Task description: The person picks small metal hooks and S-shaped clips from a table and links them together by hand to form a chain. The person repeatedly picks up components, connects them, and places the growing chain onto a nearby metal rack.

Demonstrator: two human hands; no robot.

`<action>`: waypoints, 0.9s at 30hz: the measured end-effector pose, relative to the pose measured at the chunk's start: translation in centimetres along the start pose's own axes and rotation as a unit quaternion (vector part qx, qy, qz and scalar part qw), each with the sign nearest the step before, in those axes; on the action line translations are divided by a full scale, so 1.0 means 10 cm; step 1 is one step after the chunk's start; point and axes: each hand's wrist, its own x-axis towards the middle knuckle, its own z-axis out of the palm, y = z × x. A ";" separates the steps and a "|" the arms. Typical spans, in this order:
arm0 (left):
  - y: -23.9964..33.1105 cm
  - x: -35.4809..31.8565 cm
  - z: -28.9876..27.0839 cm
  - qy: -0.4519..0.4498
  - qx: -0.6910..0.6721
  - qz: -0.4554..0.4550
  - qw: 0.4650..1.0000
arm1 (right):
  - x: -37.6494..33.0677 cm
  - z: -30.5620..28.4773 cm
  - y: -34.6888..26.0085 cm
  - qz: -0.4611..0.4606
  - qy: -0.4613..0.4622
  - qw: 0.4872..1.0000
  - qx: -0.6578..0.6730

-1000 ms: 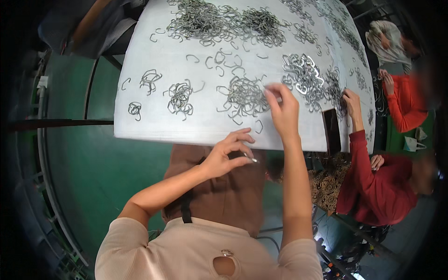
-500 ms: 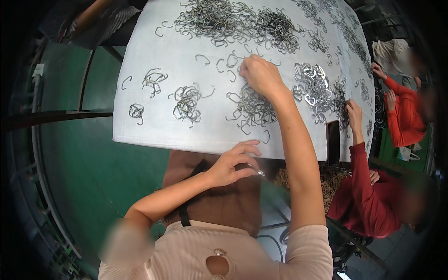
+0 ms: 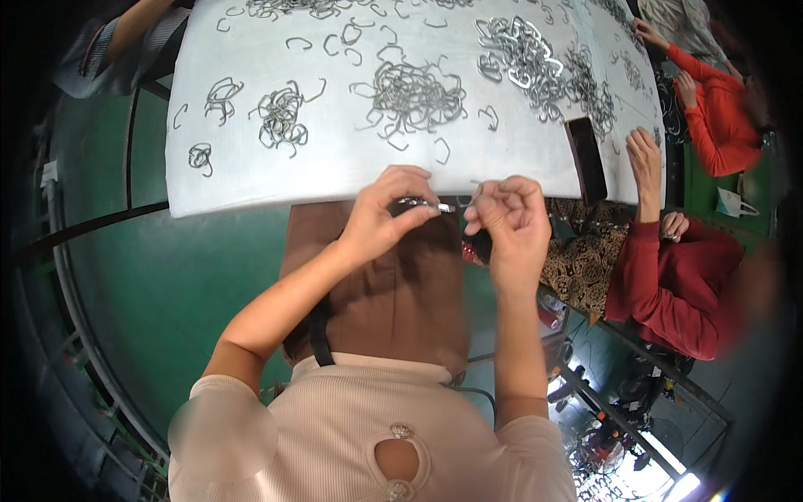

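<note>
In front of my lap, just off the table's near edge, both hands are up and face each other. My left hand [image 3: 383, 211] is closed around a small shiny metal piece [image 3: 443, 207] whose end pokes out past the thumb; its exact kind is too small to tell. My right hand [image 3: 512, 216] pinches a thin bent wire hook [image 3: 466, 200] close to that end. Beyond them on the white table lies a pile of bent wire hooks [image 3: 414, 96]. Shinier, flatter metal loops [image 3: 519, 52] are heaped to its right.
Smaller hook clusters [image 3: 282, 115] lie at the left of the white tabletop [image 3: 335, 171]. A dark phone-like slab [image 3: 587, 159] sits by the right edge. A co-worker's hand [image 3: 642, 155] in a red sleeve is beside it; another person in orange sits farther back.
My right hand has come back from the hook pile to beside my left hand, now with a wire hook. The view has shifted, and the co-worker's hand has left the hooks.
</note>
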 end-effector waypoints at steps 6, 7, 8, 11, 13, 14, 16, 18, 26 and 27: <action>0.04 0.00 0.08 0.007 0.018 -0.016 1.000 | -0.33 0.08 0.29 -0.051 0.110 0.992 0.022; 0.05 0.00 0.10 0.005 0.018 -0.016 1.000 | -0.33 0.10 0.31 -0.058 0.123 0.991 0.002; 0.07 -0.01 0.11 0.004 0.019 -0.016 1.000 | -0.33 0.12 0.33 -0.068 0.127 0.990 0.003; 0.11 -0.03 0.17 0.008 0.027 -0.021 0.999 | -0.32 0.14 0.40 -0.112 0.134 0.985 0.002; 0.10 -0.01 0.16 -0.011 0.037 0.014 0.999 | -0.35 0.14 0.43 -0.157 0.140 0.978 -0.005; 0.10 0.01 0.14 -0.021 0.042 0.032 0.998 | -0.36 0.13 0.45 -0.174 0.133 0.976 -0.001; 0.16 0.20 0.08 0.000 0.075 0.042 0.996 | -0.38 0.08 0.47 -0.211 0.121 0.970 0.004; 0.18 0.63 -0.02 0.009 0.178 0.081 0.981 | -0.38 0.05 0.44 -0.221 0.122 0.968 0.001; -0.49 2.06 0.41 -0.038 0.494 0.170 0.852 | -0.38 -0.04 0.48 -0.210 0.128 0.969 -0.001; -0.50 2.10 0.44 -0.057 0.525 0.146 0.836 | -0.39 -0.04 0.49 -0.207 0.126 0.970 -0.002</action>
